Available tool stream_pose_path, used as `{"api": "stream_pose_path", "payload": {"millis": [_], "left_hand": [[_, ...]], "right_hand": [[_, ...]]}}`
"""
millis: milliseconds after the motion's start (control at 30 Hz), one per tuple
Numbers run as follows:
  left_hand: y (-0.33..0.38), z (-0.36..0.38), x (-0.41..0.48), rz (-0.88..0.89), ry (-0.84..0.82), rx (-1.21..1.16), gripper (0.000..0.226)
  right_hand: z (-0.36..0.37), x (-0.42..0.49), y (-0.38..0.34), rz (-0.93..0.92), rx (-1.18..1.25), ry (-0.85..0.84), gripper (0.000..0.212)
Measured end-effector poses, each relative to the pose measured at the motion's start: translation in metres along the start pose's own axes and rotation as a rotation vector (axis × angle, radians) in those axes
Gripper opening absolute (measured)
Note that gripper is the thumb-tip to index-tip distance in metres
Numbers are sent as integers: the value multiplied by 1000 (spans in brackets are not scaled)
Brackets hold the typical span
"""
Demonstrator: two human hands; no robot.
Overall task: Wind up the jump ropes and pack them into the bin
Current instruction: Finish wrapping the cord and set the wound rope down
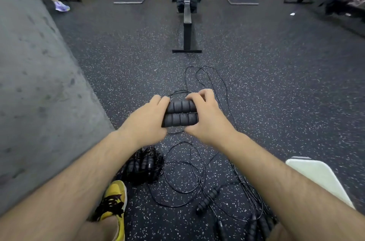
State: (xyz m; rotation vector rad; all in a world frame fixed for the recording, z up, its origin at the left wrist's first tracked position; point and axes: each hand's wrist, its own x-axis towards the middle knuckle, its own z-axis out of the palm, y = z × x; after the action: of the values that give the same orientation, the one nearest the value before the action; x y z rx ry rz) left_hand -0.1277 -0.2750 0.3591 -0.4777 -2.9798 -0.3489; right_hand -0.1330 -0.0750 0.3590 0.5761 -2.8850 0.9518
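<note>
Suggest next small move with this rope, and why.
Probably: hold the two foam handles in the left hand alone and start wrapping the cord round them with the right hand. The handles are already paired side by side; the cord lies in loose loops on the floor.

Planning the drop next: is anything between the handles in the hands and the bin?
No bin is plainly in view. The left hand and right hand grip the paired handles; their cord trails on the floor beside other loose ropes, where it may snag.
</note>
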Motion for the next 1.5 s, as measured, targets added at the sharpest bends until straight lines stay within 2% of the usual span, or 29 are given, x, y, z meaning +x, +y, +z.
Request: {"api": "stream_pose_path", "payload": {"millis": [133,233,433,667,800,933,1000,1133,1233,1367,1500], "left_hand": [[15,-7,1,-28,69,49,35],[28,-12,-2,-29,81,77,36],[45,-23,-2,98,69,231,39],[38,-17,-7,73,70,249,39],[30,-7,-1,165,177,230,40],[26,-3,10,238,246,208,55],[23,-5,15,235,280,227,55],[18,-6,21,159,274,240,47],[17,-3,24,148,327,243,45],[7,-7,25,184,376,276,46],[-2,-19,24,118,439,256,42]], "right_hand": [[-17,1,-1,-48,-120,22,49],[-27,-6,0,-104,-266,56,46],[-37,-20,5,-97,-132,-33,41],[-28,-20,-4,-98,-178,-74,38],[-28,-18,1,-99,-218,-32,37],[-26,-8,0,-89,-273,20,36],[-22,-6,-2,-80,-270,38,39],[-26,8,-10,-60,-346,-36,38],[-28,16,-8,-86,-355,24,32],[-16,15,-9,-135,-187,174,42],[-11,16,-13,76,466,279,97]]}}
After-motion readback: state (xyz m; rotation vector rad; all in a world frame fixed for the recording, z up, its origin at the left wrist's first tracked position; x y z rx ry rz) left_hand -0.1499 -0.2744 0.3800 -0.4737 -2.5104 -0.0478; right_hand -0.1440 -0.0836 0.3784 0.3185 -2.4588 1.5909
